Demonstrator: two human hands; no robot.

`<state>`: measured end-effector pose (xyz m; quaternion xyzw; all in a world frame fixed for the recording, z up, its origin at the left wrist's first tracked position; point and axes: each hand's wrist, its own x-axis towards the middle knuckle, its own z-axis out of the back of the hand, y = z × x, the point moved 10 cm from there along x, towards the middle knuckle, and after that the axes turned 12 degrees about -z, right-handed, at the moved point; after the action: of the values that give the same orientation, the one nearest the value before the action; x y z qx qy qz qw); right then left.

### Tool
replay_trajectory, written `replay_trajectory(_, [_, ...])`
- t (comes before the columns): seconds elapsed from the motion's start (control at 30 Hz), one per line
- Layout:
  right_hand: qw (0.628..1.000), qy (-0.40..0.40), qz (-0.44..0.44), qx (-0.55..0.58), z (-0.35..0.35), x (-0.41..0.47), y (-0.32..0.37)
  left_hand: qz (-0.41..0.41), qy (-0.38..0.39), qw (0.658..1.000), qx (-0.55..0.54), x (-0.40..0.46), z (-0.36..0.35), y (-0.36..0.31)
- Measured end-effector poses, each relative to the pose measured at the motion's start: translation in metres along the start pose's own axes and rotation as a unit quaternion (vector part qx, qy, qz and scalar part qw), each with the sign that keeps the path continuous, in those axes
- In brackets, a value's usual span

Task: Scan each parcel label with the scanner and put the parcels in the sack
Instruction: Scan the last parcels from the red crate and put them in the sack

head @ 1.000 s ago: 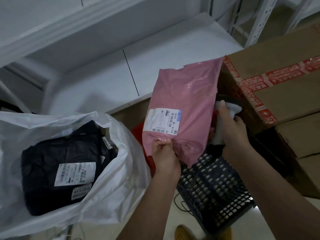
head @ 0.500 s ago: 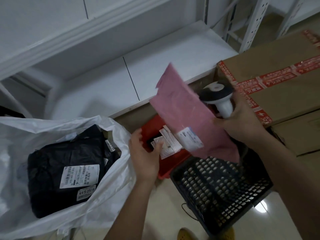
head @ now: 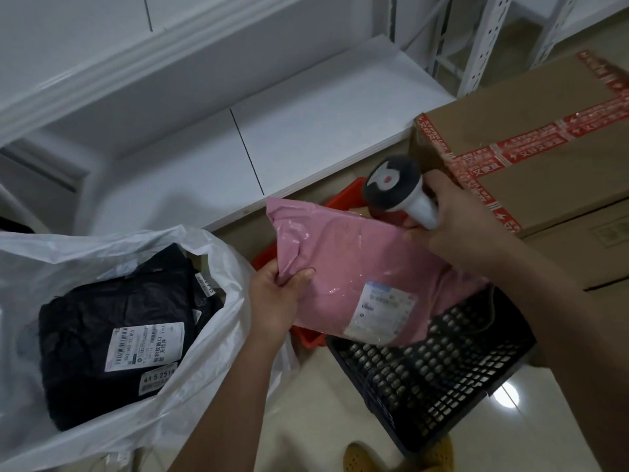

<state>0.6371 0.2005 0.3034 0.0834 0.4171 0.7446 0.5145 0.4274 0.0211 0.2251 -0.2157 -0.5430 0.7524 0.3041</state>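
Pink glossy parcel [head: 354, 267], crinkled, flat, white translucent sack [head: 102, 253]

sack mouth [head: 218, 253] gapes open at left; black parcel [head: 112, 301] fills its floor; cardboard box [head: 544, 158] walls the right.

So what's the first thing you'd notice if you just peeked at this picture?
Probably the shiny pink plastic parcel in the middle, gripped at its left edge by the left hand, above a black plastic lattice crate. Next, the right hand holds a grey and white handheld scanner just over it. At the left, a white plastic sack gapes open with a black labelled parcel inside.
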Motion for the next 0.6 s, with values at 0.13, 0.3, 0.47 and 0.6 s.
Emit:
replay_trajectory(0.13, [0.995,-0.089,-0.034,0.008,0.027,-0.004,-0.013,0.075,-0.127,0.988,-0.039,-0.005,0.023,0.022])
replay_trajectory(0.3, [0.948,0.042,-0.206,0.237,0.005,-0.014,-0.036,0.156,-0.224,0.957,-0.097,-0.008,0.043,0.035])
replay_trajectory(0.47, [0.920,0.172,-0.188,0.299,0.000,-0.034,-0.008,0.163,-0.255,0.947,-0.104,-0.011,0.047,0.027])
replay_trajectory(0.6, [0.931,0.181,-0.142,0.283,0.015,-0.041,0.008,0.169,-0.260,0.944,-0.110,-0.012,0.046,0.026])
